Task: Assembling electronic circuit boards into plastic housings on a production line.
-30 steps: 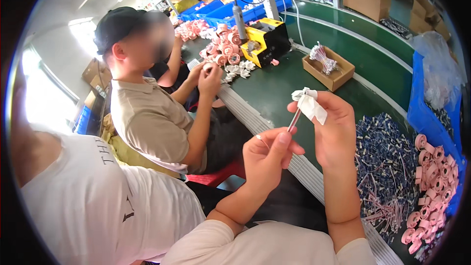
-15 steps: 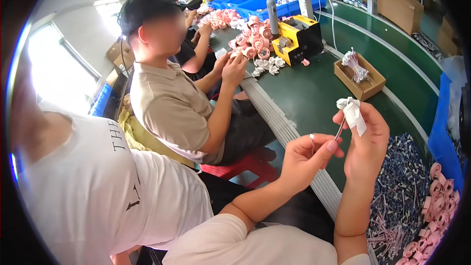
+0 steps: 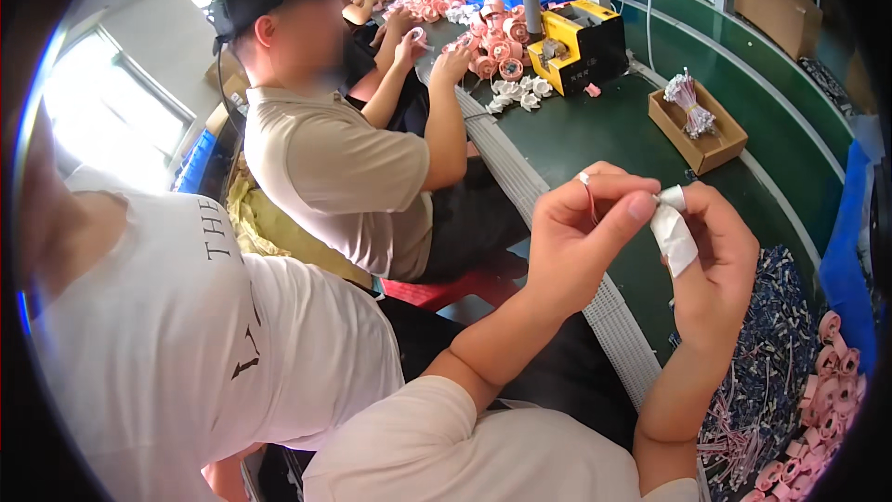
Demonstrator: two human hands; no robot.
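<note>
Above the bench edge, my left hand (image 3: pixel 581 237) is closed on a thin reddish wire with a small white connector (image 3: pixel 583 178) standing out over the index finger. My right hand (image 3: pixel 715 265) meets it fingertip to fingertip, thumb and index pinched at the wire's other end. Fingers mostly hide that end. White wrapping (image 3: pixel 678 240) covers the right thumb, and another white piece sits around the index tip. Beneath the right forearm lies a heap of small dark blue parts with wires (image 3: pixel 767 344).
Pink round housings (image 3: pixel 827 400) pile up at the lower right beside a blue sheet (image 3: pixel 844 232). A cardboard box (image 3: pixel 701 153) holds bundled wires. Farther off are a yellow-black device (image 3: pixel 581 46), white parts (image 3: pixel 520 93) and more pink housings. A co-worker (image 3: pixel 344 158) sits to the left.
My hands have come together and risen slightly; the wire stretch seen between them is now hidden by fingers. The co-worker's hands have moved apart, one lifting a pink ring-shaped part.
</note>
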